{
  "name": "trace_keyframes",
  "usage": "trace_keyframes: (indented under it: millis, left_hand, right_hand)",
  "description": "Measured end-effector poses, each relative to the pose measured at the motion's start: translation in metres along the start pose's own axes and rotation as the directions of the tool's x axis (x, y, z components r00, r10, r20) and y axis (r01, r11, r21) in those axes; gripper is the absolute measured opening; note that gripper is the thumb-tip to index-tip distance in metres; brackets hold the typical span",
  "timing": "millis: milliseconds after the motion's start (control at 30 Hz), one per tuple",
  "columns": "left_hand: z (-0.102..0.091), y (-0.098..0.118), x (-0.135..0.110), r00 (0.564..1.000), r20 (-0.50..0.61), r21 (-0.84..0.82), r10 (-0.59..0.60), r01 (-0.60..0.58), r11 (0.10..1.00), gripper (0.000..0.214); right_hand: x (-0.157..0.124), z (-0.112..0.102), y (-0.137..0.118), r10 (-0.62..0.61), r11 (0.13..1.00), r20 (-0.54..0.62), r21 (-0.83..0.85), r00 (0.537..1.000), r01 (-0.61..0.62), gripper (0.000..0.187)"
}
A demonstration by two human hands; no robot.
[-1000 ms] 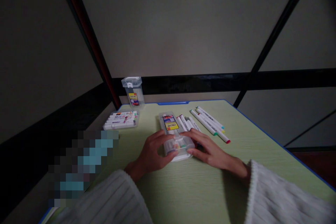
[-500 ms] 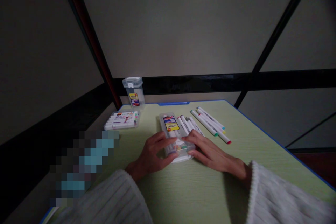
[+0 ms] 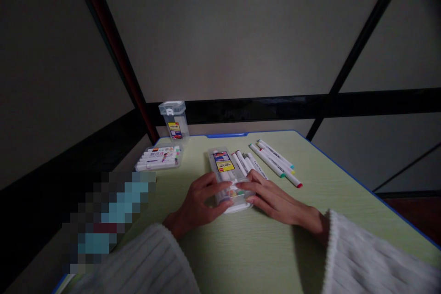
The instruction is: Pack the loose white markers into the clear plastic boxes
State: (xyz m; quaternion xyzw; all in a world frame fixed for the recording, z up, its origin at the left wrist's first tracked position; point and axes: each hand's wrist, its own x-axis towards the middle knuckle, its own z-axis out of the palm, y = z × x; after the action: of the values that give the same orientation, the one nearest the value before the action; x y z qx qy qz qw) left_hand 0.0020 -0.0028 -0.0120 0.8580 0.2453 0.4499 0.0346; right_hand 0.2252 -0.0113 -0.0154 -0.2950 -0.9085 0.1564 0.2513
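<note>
A clear plastic marker case (image 3: 225,172) with a yellow label lies on the green table (image 3: 262,248), full of white markers. My left hand (image 3: 198,202) curls round the near left end of the case. My right hand (image 3: 275,197) holds the near right end, fingers pressed on its lid. Both hands grip the case between them. Two or three white markers (image 3: 245,161) lie right beside the case, partly under my right fingers.
Three loose markers (image 3: 275,161) with coloured tips lie further right. A flat marker pack (image 3: 159,157) lies at the left, and an upright clear case (image 3: 174,121) stands behind it. Dark rails run behind the table. A blurred patch sits at the lower left.
My right fingers have slid a little to the left along the near end of the case. The left hand has hardly moved.
</note>
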Motion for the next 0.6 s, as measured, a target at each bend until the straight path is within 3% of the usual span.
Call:
trace_keyframes:
  millis: [600]
  left_hand:
    - [-0.0003,0.0013,0.0025,1.000,-0.001,-0.053,-0.018,0.018,0.998,0.022]
  right_hand:
    - [-0.0013,0.0016,0.0015,-0.024,0.999,-0.034,0.029,0.999,0.025,0.036]
